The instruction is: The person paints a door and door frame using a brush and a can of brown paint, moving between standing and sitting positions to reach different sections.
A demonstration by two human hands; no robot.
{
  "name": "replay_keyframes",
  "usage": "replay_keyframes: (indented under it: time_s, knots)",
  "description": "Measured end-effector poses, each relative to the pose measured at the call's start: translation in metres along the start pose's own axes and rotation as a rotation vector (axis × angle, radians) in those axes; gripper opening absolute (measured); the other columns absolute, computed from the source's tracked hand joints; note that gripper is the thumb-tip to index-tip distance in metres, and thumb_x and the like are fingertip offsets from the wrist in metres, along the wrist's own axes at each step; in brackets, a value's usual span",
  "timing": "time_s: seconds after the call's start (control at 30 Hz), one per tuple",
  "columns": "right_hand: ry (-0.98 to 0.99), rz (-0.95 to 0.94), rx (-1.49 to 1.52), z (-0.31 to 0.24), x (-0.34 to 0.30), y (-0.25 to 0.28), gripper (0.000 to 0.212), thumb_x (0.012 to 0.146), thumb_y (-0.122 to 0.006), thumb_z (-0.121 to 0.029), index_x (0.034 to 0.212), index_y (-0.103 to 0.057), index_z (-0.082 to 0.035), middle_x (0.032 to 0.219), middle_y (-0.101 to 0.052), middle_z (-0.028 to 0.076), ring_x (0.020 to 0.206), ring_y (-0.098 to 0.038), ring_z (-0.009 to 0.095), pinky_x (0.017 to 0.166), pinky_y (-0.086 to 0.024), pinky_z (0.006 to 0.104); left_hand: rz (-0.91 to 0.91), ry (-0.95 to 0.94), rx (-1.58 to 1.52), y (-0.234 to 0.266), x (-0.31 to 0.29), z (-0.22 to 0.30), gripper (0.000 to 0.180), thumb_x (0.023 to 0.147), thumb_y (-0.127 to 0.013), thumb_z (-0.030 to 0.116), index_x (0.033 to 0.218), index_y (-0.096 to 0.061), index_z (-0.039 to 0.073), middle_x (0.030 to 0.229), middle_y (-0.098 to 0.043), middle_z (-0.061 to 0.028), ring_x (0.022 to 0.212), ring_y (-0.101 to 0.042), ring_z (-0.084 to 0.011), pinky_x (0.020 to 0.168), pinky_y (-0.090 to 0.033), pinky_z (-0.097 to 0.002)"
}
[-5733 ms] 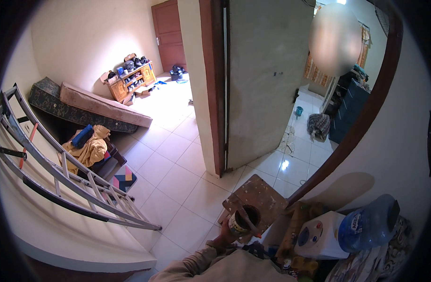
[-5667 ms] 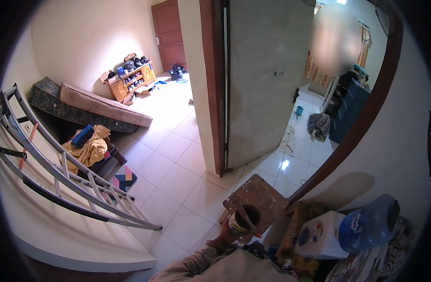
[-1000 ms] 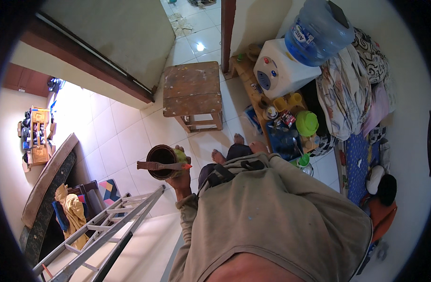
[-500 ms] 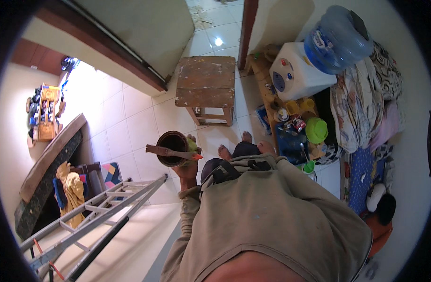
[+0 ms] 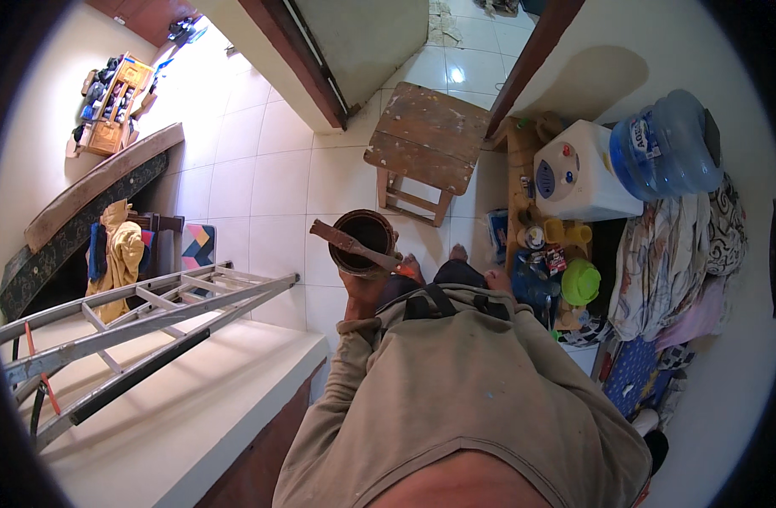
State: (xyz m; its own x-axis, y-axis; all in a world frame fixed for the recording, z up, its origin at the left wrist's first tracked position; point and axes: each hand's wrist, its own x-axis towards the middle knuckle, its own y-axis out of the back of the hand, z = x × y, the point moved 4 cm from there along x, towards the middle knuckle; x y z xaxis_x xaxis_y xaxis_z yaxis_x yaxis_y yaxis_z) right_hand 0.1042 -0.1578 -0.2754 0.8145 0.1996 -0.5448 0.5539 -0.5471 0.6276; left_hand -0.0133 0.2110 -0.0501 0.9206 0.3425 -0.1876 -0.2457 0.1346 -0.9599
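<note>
Can [image 5: 364,241], dark and open-topped, is gripped from below by the left hand [image 5: 364,288], above the tiled floor [image 5: 278,182] near the wooden stool [image 5: 426,140]. Brush [image 5: 354,245] lies loose across its rim; tilting could drop it. Right hand: hidden, cannot tell.

A round, dark, paint-stained can [image 5: 364,240] sits upright in the left hand [image 5: 363,288]. A flat wooden stir stick [image 5: 351,245] lies across its open rim.

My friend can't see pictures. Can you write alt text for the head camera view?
Seen from above, a person's left hand holds a dark round can with a brush laid across it. A wooden stool stands ahead, a metal ladder lies left.
</note>
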Motion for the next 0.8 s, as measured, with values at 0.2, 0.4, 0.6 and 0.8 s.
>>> replay_keyframes:
  time_s: [0.2, 0.4, 0.6, 0.8]
  knots:
    - [0.027, 0.004, -0.011, -0.009, 0.005, 0.007, 0.035, 0.088, -0.055, -0.035, 0.095, -0.072, -0.004, 0.091, -0.071, 0.018, 0.089, -0.069, 0.034, 0.079, -0.051, 0.0422, 0.037, -0.002, -0.013, 0.004, -0.001, -0.003, 0.066, 0.096, -0.044, 0.061, 0.145, -0.042, 0.017, 0.142, -0.051, -0.015, 0.129, -0.05, -0.041, 0.1, -0.044, -0.0641]
    - [0.051, -0.008, -0.032, -0.024, -0.002, 0.016, 0.033, 0.087, -0.057, -0.033, 0.092, -0.071, -0.004, 0.089, -0.071, 0.018, 0.087, -0.068, 0.034, 0.077, -0.051, 0.0427, 0.068, 0.027, -0.057, -0.005, 0.001, -0.005, 0.072, 0.094, -0.043, 0.065, 0.144, -0.044, 0.013, 0.141, -0.051, -0.0188, 0.125, -0.052, -0.0413, 0.097, -0.046, -0.0636]
    - [0.041, -0.002, 0.006, -0.024, -0.003, 0.02, 0.032, 0.086, -0.058, -0.032, 0.091, -0.071, -0.003, 0.088, -0.071, 0.017, 0.085, -0.068, 0.033, 0.078, -0.051, 0.0424, 0.169, -0.018, 0.007, 0.008, 0.007, -0.005, 0.079, 0.092, -0.044, 0.068, 0.145, -0.043, 0.009, 0.141, -0.05, -0.0242, 0.124, -0.053, -0.0431, 0.094, -0.049, -0.0636]
    - [0.067, 0.11, 0.082, -0.037, -0.01, 0.028, 0.024, 0.083, -0.066, -0.025, 0.088, -0.071, -0.002, 0.084, -0.072, 0.015, 0.081, -0.069, 0.028, 0.074, -0.052, 0.0412, 0.191, -0.047, 0.033, 0.012, 0.007, -0.003, 0.075, 0.093, -0.045, 0.064, 0.143, -0.044, 0.009, 0.139, -0.052, -0.0235, 0.123, -0.054, -0.0429, 0.093, -0.05, -0.0625]
